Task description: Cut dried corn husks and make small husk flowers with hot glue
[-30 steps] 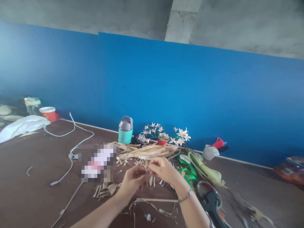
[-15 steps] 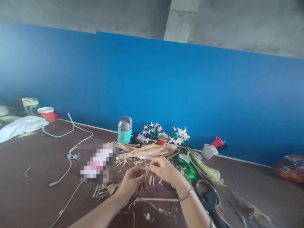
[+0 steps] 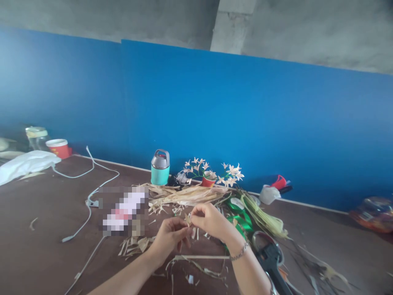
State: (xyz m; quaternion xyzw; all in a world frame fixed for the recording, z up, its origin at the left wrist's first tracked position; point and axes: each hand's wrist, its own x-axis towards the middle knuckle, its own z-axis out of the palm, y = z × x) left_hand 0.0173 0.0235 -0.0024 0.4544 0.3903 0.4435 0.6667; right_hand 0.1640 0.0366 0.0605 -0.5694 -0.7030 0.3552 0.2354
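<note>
Between my two hands is a small pale flower of dried husk (image 3: pixel 187 219), its pointed petals upward. My left hand (image 3: pixel 172 235) pinches its lower end with thumb and fingers. From the right, the thumb and forefinger of my right hand (image 3: pixel 207 219) close on the flower's side, and a chain bracelet circles that wrist. Below and left of the hands lie cut husk pieces (image 3: pixel 138 246). Beyond them is a heap of long dried husk strips (image 3: pixel 187 194). Finished husk flowers (image 3: pixel 233 174) on green stems stand behind, by a red cup (image 3: pixel 208 180).
A turquoise flask (image 3: pixel 160 170) stands near the blue wall panel. White cables (image 3: pixel 90 205) run across the left of the table. Right of my hands are green ribbon (image 3: pixel 242 223), a bundle of pale green strands (image 3: pixel 264 215) and a black glue gun (image 3: pixel 272 260).
Both hands stay together around the flower, with only a slight shift of the fingers. The whole view has moved a little.
</note>
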